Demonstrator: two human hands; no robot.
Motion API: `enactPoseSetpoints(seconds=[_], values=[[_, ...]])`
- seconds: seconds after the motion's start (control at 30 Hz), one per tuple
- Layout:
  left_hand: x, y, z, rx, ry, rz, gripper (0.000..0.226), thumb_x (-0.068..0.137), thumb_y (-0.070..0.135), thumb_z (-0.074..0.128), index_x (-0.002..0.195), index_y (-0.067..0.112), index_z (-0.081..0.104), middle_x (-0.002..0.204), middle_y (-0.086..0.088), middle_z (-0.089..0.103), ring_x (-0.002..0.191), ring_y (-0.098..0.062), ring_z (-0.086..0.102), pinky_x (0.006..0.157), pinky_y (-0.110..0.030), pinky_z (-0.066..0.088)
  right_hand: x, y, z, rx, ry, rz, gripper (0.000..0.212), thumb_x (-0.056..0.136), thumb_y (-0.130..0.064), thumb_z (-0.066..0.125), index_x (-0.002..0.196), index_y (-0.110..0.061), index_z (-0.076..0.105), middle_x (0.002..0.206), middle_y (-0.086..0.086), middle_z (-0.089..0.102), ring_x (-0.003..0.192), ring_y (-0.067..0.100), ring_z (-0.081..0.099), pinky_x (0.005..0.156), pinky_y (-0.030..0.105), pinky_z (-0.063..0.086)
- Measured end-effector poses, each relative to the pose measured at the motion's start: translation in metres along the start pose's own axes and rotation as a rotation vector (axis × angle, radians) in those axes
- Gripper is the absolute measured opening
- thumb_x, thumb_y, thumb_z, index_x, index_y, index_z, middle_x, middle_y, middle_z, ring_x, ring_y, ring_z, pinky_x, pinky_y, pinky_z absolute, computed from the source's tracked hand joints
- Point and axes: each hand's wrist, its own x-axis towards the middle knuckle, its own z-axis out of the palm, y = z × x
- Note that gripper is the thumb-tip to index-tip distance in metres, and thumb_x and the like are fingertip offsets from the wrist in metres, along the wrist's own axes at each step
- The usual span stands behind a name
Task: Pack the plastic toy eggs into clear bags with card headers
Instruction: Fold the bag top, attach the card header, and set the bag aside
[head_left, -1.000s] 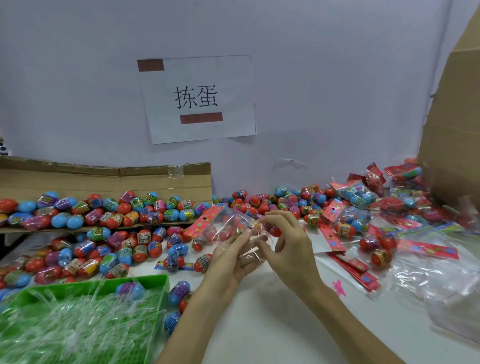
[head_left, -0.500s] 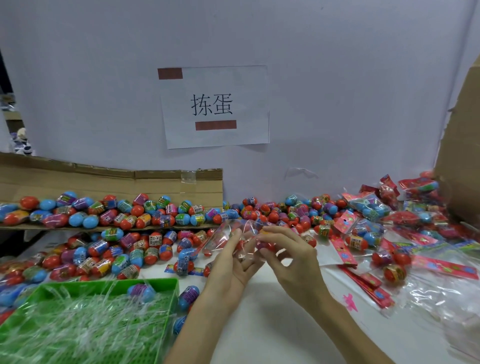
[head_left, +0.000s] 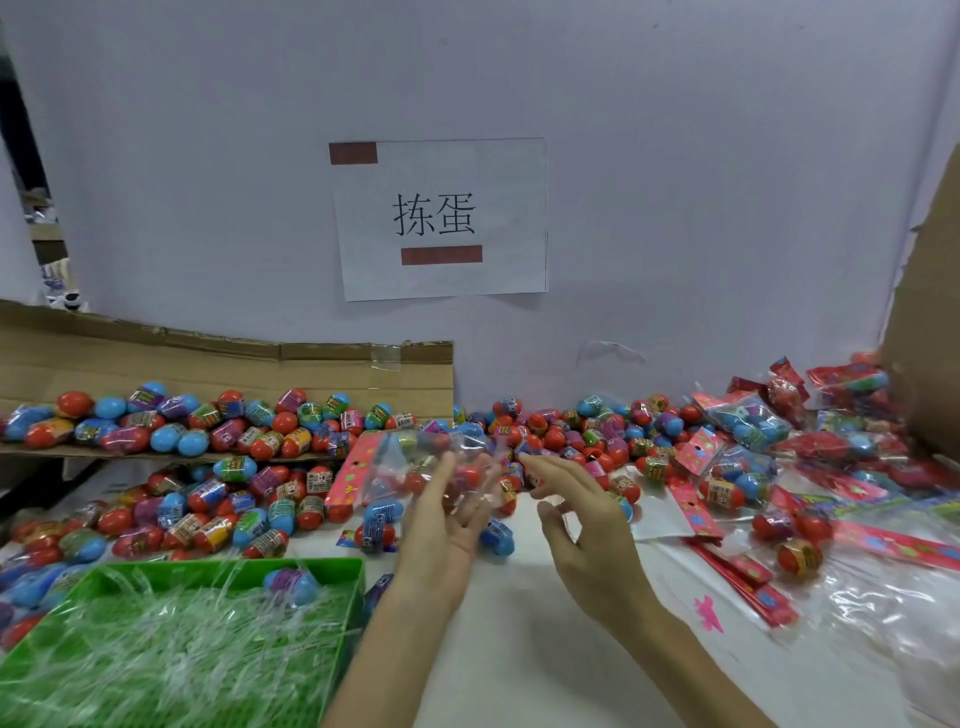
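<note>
White tabletop (head_left: 519, 649), toy eggs (head_left: 249, 493) scattered everywhere! We've got the clear bag (head_left: 415, 467) held above mid-table, its pink card header (head_left: 358, 467) to the left and red eggs blurred inside. Our left hand (head_left: 441, 525) pinches it; our right hand (head_left: 587, 530) is just beside, fingers spread. Green basket (head_left: 356, 587): plastic shreds (head_left: 182, 649) and one blue-purple egg (head_left: 291, 582).

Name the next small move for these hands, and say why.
Probably the right hand should pick up a loose blue egg from the table: it is open and empty, while the left hand holds the clear bag up beside it. Blur hides whether the bag already holds eggs.
</note>
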Motion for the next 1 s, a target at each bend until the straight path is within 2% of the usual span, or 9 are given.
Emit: enactPoseSetpoints(seconds=[0.07, 0.2, 0.37, 0.47, 0.6, 0.73, 0.8, 0.93, 1.0], values=[[0.003, 0.009, -0.003, -0.066, 0.107, 0.070, 0.032, 0.097, 0.026, 0.066, 0.125, 0.010, 0.066, 0.116, -0.019, 0.075, 0.095, -0.027, 0.077, 0.075, -0.032, 0.065, -0.001, -0.002, 0.002, -0.059, 0.001, 0.067, 0.058, 0.092, -0.013, 0.072, 0.144, -0.033, 0.053, 0.143, -0.016, 0.051, 0.128, 0.002, 0.050, 0.107, 0.033, 0.049], [0.002, 0.013, -0.006, -0.130, 0.224, 0.149, 0.043, 0.096, 0.024, 0.070, 0.136, 0.017, 0.055, 0.113, -0.014, 0.077, 0.093, -0.025, 0.078, 0.071, -0.031, 0.065, -0.004, -0.005, 0.016, -0.307, -0.303, 0.249, 0.098, 0.083, -0.062, 0.072, 0.159, -0.045, 0.012, 0.169, -0.016, 0.004, 0.154, 0.010, 0.015, 0.124, 0.039, 0.024], [0.002, 0.010, -0.006, -0.135, 0.245, 0.112, 0.058, 0.097, 0.027, 0.070, 0.148, 0.015, 0.045, 0.110, -0.019, 0.077, 0.092, -0.027, 0.078, 0.069, -0.031, 0.065, -0.002, 0.003, 0.032, -0.404, -0.465, 0.216, 0.094, 0.091, -0.070, 0.054, 0.155, -0.053, -0.012, 0.162, -0.017, -0.033, 0.157, 0.015, 0.001, 0.125, 0.046, 0.014], [0.002, 0.010, -0.007, -0.130, 0.247, 0.102, 0.052, 0.098, 0.026, 0.069, 0.145, 0.012, 0.051, 0.112, -0.021, 0.076, 0.091, -0.028, 0.079, 0.070, -0.033, 0.066, -0.004, 0.008, 0.037, -0.467, -0.568, 0.106, 0.075, 0.100, -0.063, 0.042, 0.157, -0.053, -0.006, 0.166, -0.014, -0.027, 0.157, 0.014, 0.006, 0.125, 0.041, 0.013], [0.001, 0.008, -0.006, -0.112, 0.243, 0.099, 0.052, 0.098, 0.027, 0.067, 0.145, 0.013, 0.049, 0.119, -0.022, 0.073, 0.092, -0.029, 0.078, 0.076, -0.035, 0.065, -0.006, 0.010, 0.038, -0.469, -0.520, 0.005, 0.055, 0.105, -0.041, 0.044, 0.156, -0.044, 0.023, 0.168, -0.017, 0.012, 0.148, 0.012, 0.028, 0.118, 0.037, 0.027], [0.002, 0.007, -0.006, -0.112, 0.226, 0.100, 0.050, 0.098, 0.028, 0.068, 0.142, 0.013, 0.052, 0.114, -0.022, 0.075, 0.100, -0.032, 0.076, 0.093, -0.042, 0.060, -0.007, 0.011, 0.033, -0.365, -0.399, -0.001, 0.033, 0.097, -0.027, 0.061, 0.126, -0.039, 0.051, 0.138, -0.021, 0.047, 0.122, 0.008, 0.050, 0.102, 0.026, 0.047], [0.004, 0.008, -0.006, -0.110, 0.220, 0.103, 0.048, 0.098, 0.028, 0.068, 0.141, 0.013, 0.054, 0.113, -0.022, 0.075, 0.104, -0.033, 0.075, 0.101, -0.045, 0.056, -0.007, 0.012, 0.032, -0.314, -0.369, 0.049, 0.034, 0.093, -0.028, 0.066, 0.120, -0.041, 0.050, 0.130, -0.023, 0.047, 0.116, 0.006, 0.053, 0.099, 0.022, 0.051], [0.005, 0.009, -0.008, -0.088, 0.236, 0.109, 0.040, 0.098, 0.028, 0.067, 0.134, 0.013, 0.057, 0.119, -0.020, 0.073, 0.104, -0.032, 0.074, 0.090, -0.042, 0.059, -0.010, 0.013, 0.037, -0.322, -0.469, 0.018, 0.073, 0.096, -0.030, 0.058, 0.153, -0.053, 0.019, 0.157, -0.030, 0.026, 0.133, -0.003, 0.035, 0.114, 0.023, 0.032], [0.005, 0.011, -0.010, -0.093, 0.242, 0.100, 0.026, 0.099, 0.027, 0.067, 0.122, 0.017, 0.061, 0.121, -0.020, 0.072, 0.102, -0.031, 0.075, 0.086, -0.041, 0.059, -0.010, 0.013, 0.037, -0.387, -0.507, -0.035, 0.072, 0.098, -0.029, 0.052, 0.155, -0.053, 0.016, 0.156, -0.030, 0.031, 0.131, 0.000, 0.037, 0.112, 0.025, 0.036]])
